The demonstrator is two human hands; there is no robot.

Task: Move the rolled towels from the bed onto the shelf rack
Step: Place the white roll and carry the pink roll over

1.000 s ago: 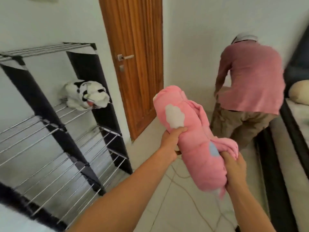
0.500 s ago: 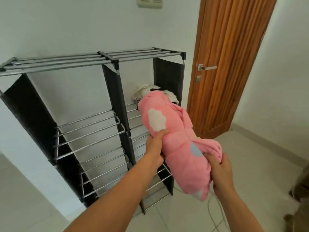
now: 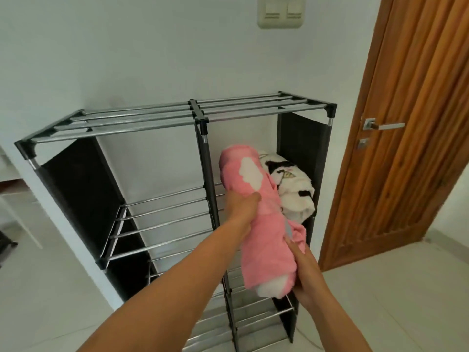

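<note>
I hold a rolled pink towel [image 3: 264,224] with white cloud patches in both hands, tilted with its far end up. My left hand [image 3: 241,204] grips its upper middle and my right hand [image 3: 304,270] grips its lower end. The towel's far end reaches into the upper right compartment of the black shelf rack [image 3: 200,115] with metal bars. A rolled white towel with black patches [image 3: 291,189] lies on that same shelf, to the right of the pink one and touching it.
A closed wooden door [image 3: 406,123] with a metal handle stands right of the rack. A light switch [image 3: 280,11] is on the white wall above. The rack's left compartments hold nothing. A white table leg [image 3: 17,214] shows at far left. The floor is pale tile.
My view has swung from the room and another person to face the rack. Both hands have carried the pink towel forward and up, so its far end is now inside the upper right compartment.
</note>
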